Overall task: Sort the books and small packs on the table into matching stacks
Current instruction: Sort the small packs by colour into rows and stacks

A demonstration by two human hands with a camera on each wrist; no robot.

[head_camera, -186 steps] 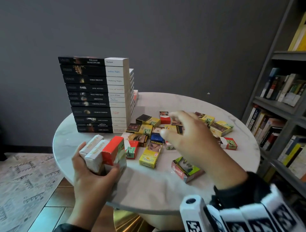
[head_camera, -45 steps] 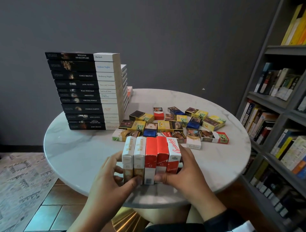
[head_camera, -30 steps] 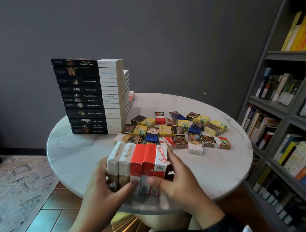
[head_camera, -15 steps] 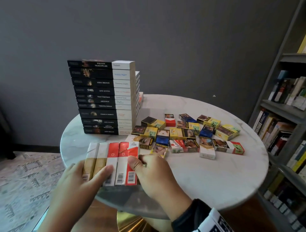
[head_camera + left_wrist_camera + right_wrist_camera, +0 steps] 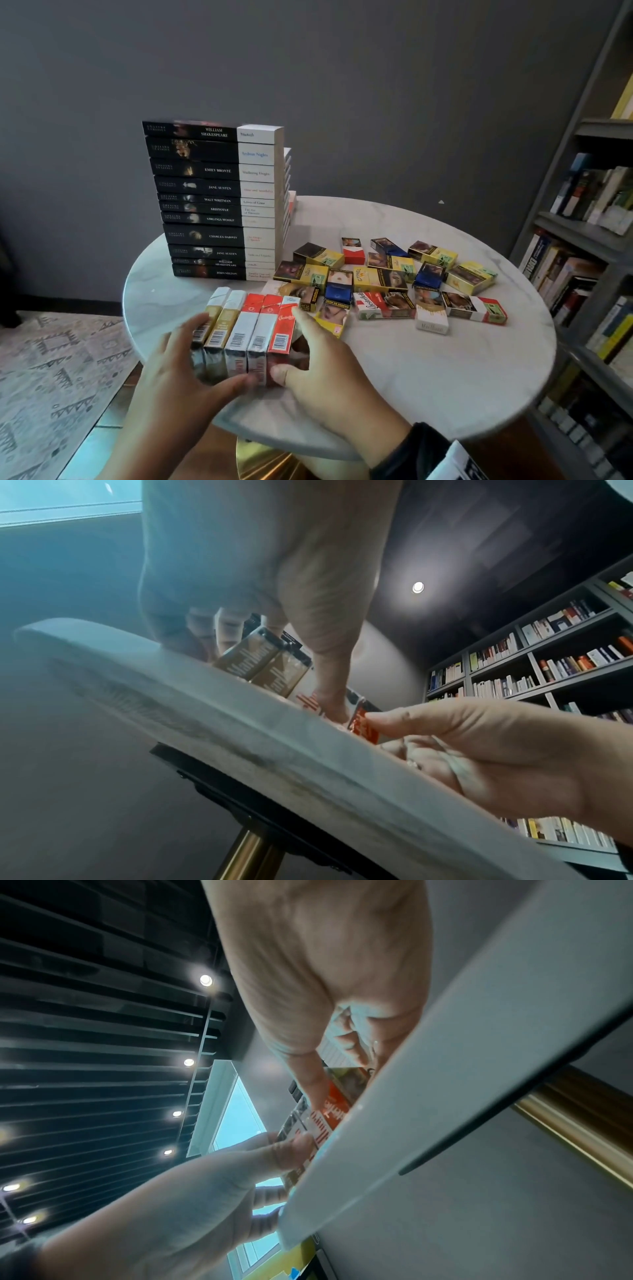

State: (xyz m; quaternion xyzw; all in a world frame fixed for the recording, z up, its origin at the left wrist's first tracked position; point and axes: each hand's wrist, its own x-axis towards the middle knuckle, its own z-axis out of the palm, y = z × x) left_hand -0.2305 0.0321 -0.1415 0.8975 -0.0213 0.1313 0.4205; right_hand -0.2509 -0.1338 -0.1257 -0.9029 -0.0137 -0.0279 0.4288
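A round marble table (image 5: 428, 383) stands by a grey wall. Near its front edge, the left hand (image 5: 178, 387) and right hand (image 5: 329, 377) squeeze a row of five packs (image 5: 245, 329) from both sides. More packs (image 5: 394, 284) lie mixed behind. Books (image 5: 212, 202) are stacked at the back left.

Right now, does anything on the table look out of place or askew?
Yes. The row of five packs between both hands mixes two gold, two red-and-white and one red pack. Behind it, loose packs lie jumbled and overlapping. The book stack looks straight.
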